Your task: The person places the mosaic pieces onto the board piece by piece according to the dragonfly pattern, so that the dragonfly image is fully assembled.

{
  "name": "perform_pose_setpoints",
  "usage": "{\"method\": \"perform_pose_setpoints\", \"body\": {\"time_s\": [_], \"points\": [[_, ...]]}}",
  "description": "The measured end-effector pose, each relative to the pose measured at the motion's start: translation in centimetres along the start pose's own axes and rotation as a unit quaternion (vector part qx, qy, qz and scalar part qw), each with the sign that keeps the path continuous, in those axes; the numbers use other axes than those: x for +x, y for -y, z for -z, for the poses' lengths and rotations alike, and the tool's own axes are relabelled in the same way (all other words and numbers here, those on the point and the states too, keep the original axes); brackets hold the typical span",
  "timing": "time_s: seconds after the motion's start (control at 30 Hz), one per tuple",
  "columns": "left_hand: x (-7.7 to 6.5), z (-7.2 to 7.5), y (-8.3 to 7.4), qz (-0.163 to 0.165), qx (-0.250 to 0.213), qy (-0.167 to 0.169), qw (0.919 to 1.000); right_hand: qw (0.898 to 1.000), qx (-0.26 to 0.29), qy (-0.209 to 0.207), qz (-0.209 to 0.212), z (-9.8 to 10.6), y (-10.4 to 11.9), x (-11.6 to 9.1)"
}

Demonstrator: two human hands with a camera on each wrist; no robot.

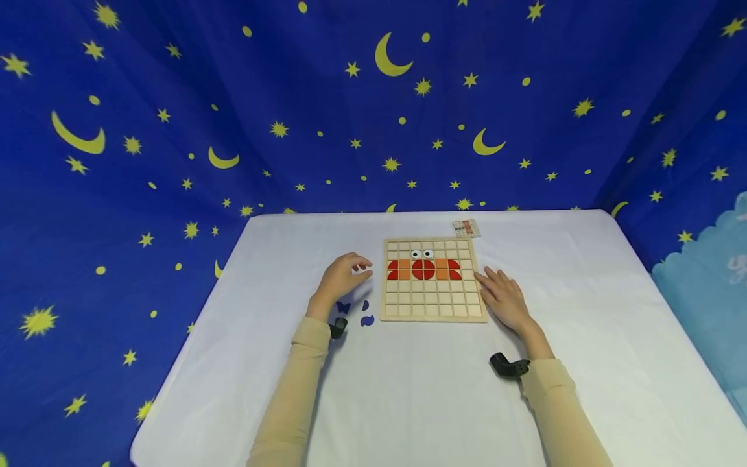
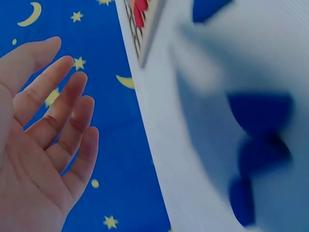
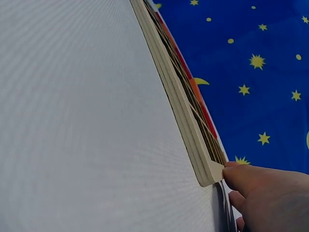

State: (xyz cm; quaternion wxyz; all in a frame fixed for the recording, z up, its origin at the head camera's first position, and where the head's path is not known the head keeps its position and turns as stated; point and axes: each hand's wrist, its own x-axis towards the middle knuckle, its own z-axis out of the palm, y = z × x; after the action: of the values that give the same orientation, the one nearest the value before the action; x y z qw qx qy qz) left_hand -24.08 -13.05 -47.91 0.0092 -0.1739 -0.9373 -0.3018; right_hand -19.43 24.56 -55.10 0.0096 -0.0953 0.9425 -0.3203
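A wooden grid board (image 1: pixel 432 312) lies on the table, bearing red pieces (image 1: pixel 417 265), orange pieces (image 1: pixel 404 270) and two round eye pieces (image 1: pixel 415 254) in a crab-like figure. Left of the board my left hand (image 1: pixel 343 277) hovers, palm empty and fingers loosely bent, as the left wrist view shows. Below it, several dark blue pieces (image 1: pixel 367 320) with curved edges lie on the cloth; they appear blurred (image 2: pixel 260 111) in the left wrist view. My right hand (image 1: pixel 506 299) rests at the board's right edge, its thumb (image 3: pixel 236 175) touching the frame near a corner.
Behind the board's far right corner lies a small picture card (image 1: pixel 465 228) with a similar grid figure. White cloth (image 1: pixel 420 389) covers the table. A blue curtain (image 1: pixel 327 84) with stars and moons hangs around its back and sides. Each wrist wears a black camera (image 1: pixel 509 366).
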Motion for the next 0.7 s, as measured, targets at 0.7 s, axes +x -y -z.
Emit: {"method": "perform_pose_setpoints", "body": {"time_s": [0.7], "points": [[-4.8, 2.2, 5.1, 0.051, -0.019, 0.025, 0.9982, 1.0, -0.002, 0.005, 0.003, 0.2, -0.1, 0.0]]}}
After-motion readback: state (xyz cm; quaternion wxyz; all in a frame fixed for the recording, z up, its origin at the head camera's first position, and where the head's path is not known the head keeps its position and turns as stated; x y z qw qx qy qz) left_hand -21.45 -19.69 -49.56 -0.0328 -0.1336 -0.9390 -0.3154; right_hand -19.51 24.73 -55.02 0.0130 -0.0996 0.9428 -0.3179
